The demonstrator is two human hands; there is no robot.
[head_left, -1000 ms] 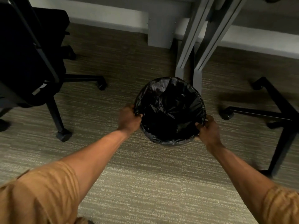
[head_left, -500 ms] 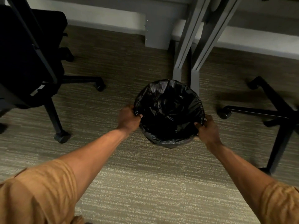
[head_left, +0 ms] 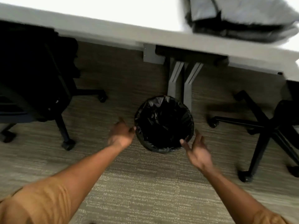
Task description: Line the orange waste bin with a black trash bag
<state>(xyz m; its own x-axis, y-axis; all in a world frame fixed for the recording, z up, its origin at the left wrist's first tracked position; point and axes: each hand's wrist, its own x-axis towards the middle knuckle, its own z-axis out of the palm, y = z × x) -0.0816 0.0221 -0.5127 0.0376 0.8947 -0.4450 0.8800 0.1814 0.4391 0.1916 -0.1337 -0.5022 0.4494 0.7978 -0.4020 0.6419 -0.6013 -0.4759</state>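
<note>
The waste bin stands on the carpet in front of the desk leg, wholly covered by a black trash bag [head_left: 163,123] that lines its inside and folds over its rim; no orange shows. My left hand [head_left: 121,135] hovers just left of the rim, fingers apart, holding nothing. My right hand [head_left: 197,151] is at the bin's near right, palm up and fingers spread, its fingertips close to the bag's edge but gripping nothing.
A grey desk [head_left: 178,39] runs across the top, its grey legs [head_left: 179,83] right behind the bin. Folded grey bags [head_left: 239,18] lie on the desk. A black office chair [head_left: 32,75] stands left, another chair base [head_left: 267,126] right. Carpet lies in front.
Both hands have let go of the bag's rim and drawn back, opening. The head has lifted, bringing the desk top into view.
</note>
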